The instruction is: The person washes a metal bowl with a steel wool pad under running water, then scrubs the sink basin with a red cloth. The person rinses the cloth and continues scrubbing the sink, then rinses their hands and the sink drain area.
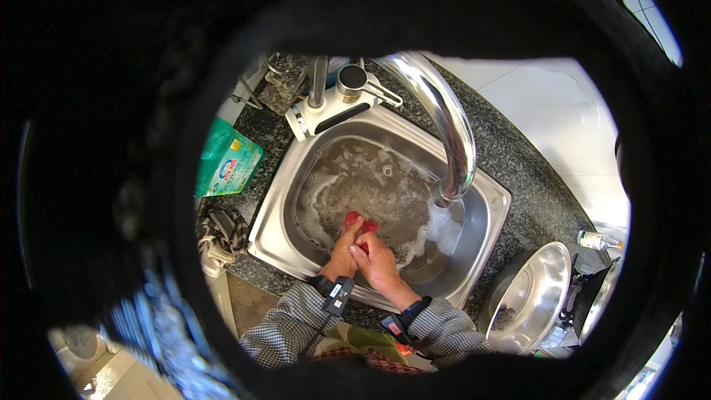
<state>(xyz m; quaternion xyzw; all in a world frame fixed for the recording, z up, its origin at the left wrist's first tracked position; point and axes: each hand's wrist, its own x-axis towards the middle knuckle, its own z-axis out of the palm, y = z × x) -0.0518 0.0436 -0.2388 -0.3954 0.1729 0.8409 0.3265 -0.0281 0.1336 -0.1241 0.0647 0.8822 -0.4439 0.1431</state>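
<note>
Both hands are together over the near side of a stainless steel sink [269, 231] that holds cloudy, sudsy water [366, 183]. A wet red cloth [352, 218] is bunched between them. My left hand [343, 253] grips it, fingers pointing away from me. My right hand [379, 261] closes over the left fingers and the cloth, so much of the cloth is hidden. To the right of the hands, white foam [444, 230] floats below the spout of a curved chrome faucet [458, 139].
A faucet base with lever [355, 80] stands at the sink's back left. On the granite counter [505, 161] are a green detergent package [236, 161], a striped rag [225, 230] and, at right, a tilted steel bowl [536, 300] with a scouring pad [504, 318]. A small bottle [591, 240] lies beyond it.
</note>
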